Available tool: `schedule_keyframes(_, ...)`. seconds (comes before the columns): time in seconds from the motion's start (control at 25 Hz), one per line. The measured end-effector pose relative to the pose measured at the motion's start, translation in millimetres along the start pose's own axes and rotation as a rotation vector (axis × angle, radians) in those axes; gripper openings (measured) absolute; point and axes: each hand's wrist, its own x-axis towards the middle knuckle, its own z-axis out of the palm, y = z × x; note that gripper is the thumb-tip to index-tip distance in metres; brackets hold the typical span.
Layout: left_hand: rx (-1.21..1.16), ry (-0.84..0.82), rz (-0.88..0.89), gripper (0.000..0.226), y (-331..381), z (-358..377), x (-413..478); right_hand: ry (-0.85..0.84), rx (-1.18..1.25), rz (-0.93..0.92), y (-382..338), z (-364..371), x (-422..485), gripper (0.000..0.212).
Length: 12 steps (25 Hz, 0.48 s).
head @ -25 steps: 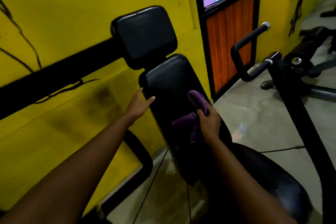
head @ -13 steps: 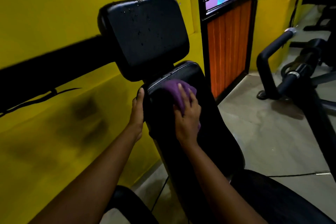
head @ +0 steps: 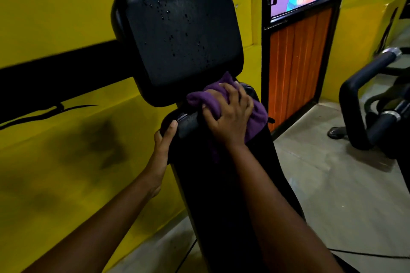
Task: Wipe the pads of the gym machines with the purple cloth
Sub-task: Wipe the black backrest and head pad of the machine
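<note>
— Whereabouts of the purple cloth (head: pixel 258 115)?
— Bunched on the top edge of the back pad (head: pixel 221 195), just under the head pad (head: pixel 182 42), reaching up to its lower right corner.
— Under which hand?
— Under the right hand (head: pixel 230 118): fingers spread and curled into the fabric, pressing it onto the pad, with folds spilling out to the right and ahead of the fingertips.
— And the left hand (head: pixel 163 146)?
— Gripping the left edge of the same pad near its top, thumb on the front face, other fingers mostly hidden behind.
— State of the head pad?
— Black, upright, dotted with small droplets.
— Around the machine?
— Yellow wall (head: pixel 66 6) with a black stripe to the left, door (head: pixel 297 62) with an orange lower panel beyond, black handle (head: pixel 363 71) of another machine off to the right above the grey floor (head: pixel 332 195)
</note>
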Motion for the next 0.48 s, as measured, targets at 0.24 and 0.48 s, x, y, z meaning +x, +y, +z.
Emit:
schedule_keyframes(0.24, -0.063, 0.001, 0.03, 0.083, 2.5, 5.1, -4.3, -0.051, -0.041, -0.025, -39.7, 4.5, -45.0, 0.049)
schedule_keyframes(0.48, -0.013, -0.003, 0.037, 0.095, 5.3, 5.3, -6.3, -0.015, -0.066, -0.029, 27.3, 0.1, 0.7, 0.047)
